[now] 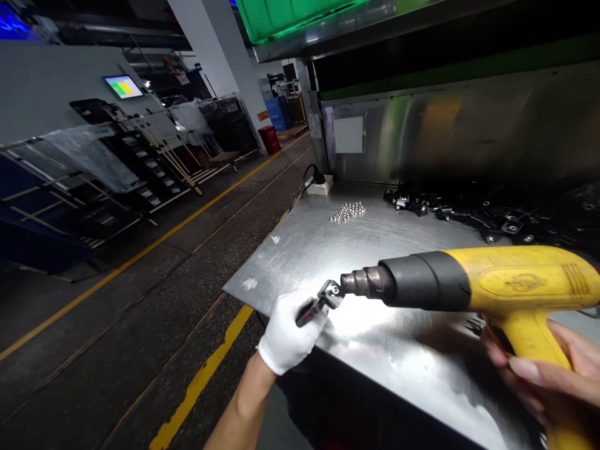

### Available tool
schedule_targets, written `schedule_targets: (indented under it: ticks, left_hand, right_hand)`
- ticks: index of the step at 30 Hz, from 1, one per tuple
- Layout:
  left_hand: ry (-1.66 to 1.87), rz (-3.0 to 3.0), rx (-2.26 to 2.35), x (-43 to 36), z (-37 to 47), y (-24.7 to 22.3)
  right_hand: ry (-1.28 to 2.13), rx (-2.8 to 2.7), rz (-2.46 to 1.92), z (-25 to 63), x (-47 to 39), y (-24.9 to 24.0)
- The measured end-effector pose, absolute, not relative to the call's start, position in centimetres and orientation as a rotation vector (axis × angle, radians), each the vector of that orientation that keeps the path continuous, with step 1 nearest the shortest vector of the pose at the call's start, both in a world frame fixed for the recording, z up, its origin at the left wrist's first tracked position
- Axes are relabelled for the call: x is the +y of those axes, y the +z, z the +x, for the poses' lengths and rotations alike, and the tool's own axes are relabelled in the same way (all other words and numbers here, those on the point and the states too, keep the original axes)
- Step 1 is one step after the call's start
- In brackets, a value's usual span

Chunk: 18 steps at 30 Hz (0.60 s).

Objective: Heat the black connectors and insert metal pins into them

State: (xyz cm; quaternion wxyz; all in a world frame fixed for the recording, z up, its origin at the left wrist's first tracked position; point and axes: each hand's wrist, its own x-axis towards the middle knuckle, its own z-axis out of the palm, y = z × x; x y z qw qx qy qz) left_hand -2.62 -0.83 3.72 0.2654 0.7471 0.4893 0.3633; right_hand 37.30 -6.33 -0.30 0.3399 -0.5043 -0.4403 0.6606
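Observation:
My left hand, in a white glove, is closed around a small black part with a metal fitting at its tip. My bare right hand grips the handle of a yellow heat gun. The gun's stepped metal nozzle points left, and its end is right by the fitting on the black part. Both are above the near edge of the metal table.
Small silver metal pieces lie in a cluster toward the back of the table. A pile of black parts is at the back right. A white power socket with a black plug sits at the back corner. Racks stand across the aisle at left.

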Motion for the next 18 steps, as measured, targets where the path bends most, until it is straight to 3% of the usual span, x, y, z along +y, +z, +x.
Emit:
schedule_targets:
  ticks: [8, 13, 18]
  left_hand:
    - [0.926, 1.999, 1.263, -0.6, -2.9, 4.1]
    - [0.914, 1.98, 1.257, -0.5, -3.1, 4.1]
    - [0.896, 1.95, 1.249, -0.5, -3.2, 4.2]
  right_hand:
    - [1.713, -1.157, -1.295, 37.6, -6.1, -1.1]
    - [1.885, -1.199, -1.206, 39.3, -5.3, -3.4]
    - [1.723, -1.142, -1.269, 38.1, -5.9, -2.8]
